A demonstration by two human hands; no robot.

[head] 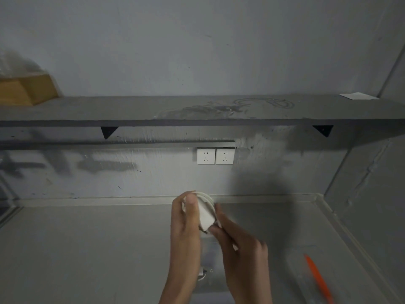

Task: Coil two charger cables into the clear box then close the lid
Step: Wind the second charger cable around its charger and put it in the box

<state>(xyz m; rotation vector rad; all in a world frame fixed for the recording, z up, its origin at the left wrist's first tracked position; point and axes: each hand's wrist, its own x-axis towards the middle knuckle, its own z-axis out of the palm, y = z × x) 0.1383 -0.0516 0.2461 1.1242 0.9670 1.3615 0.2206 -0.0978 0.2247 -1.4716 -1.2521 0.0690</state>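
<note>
Both hands hold a white charger with its cable wound into loops, raised above the counter. My left hand grips the coil from the left, thumb across its top. My right hand pinches the charger's lower right side. Beneath the hands sits the clear box, mostly hidden; a second white cable end shows inside it. To the right lies what looks like the clear lid with an orange strip; it is blurred.
A grey counter runs to a wall with two white sockets. Above hangs a grey shelf carrying a wooden box at left and a white paper at right. A side wall closes in on the right.
</note>
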